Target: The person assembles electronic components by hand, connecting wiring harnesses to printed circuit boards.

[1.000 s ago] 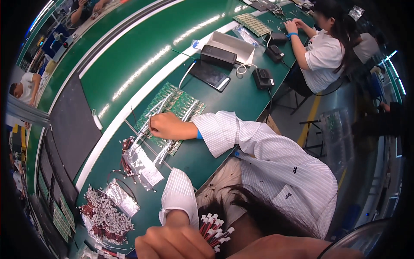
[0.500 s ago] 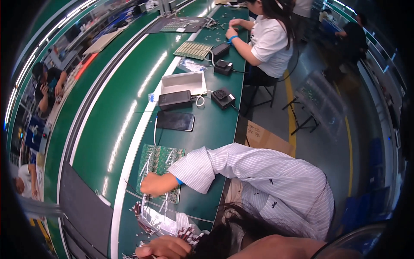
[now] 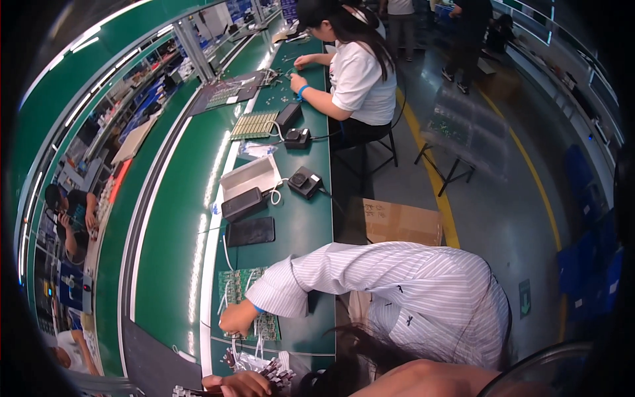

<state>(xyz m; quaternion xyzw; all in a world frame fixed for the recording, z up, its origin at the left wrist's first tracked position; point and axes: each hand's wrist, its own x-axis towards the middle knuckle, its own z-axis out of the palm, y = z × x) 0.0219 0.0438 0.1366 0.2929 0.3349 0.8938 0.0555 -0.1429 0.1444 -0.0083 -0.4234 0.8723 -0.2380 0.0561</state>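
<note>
My right hand [image 3: 238, 319], in a striped sleeve with a blue wristband, is closed over the left part of a green circuit board panel [image 3: 269, 325]. Its fingertips point down onto the board, and whatever they pinch is hidden. White leads [image 3: 259, 345] lie across the panel and run off its lower edge. At the bottom of the picture my left hand [image 3: 241, 385] is curled, partly cut off, beside a bundle of dark red wires with white connectors [image 3: 281, 375]. What its fingers hold cannot be made out. A shiny plastic bag [image 3: 248, 361] lies between the hands.
Beyond the board on the green bench are a black phone [image 3: 251, 231], a black box-shaped device [image 3: 242, 205], an open white box [image 3: 254, 177] and a black adapter [image 3: 305, 182]. A co-worker in white [image 3: 360, 83] sits farther along. A cardboard box [image 3: 402, 223] stands beside the bench.
The whole view has shifted, so bench and board appear lower. My right hand stays closed at the board. My left hand now sits closer to the lower edge of the picture.
</note>
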